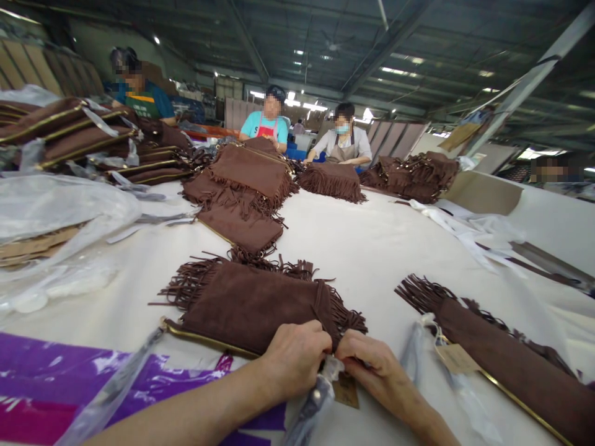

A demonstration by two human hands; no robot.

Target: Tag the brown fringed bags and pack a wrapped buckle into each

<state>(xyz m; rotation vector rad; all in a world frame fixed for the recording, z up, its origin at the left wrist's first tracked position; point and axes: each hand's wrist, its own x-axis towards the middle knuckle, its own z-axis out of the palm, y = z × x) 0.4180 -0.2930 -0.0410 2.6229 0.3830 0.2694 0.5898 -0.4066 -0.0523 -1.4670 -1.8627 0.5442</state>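
Note:
A brown suede fringed bag with a gold edge lies flat on the white table right in front of me. My left hand and my right hand meet at its near right corner, fingers curled and pinching something small there. A brown paper tag and a plastic-wrapped strap hang just below my hands. What my fingers pinch is hidden.
A second fringed bag with a tag lies at the right. Purple plastic covers the near left. Stacks of bags and clear plastic wrap fill the left and far side, where three people sit working.

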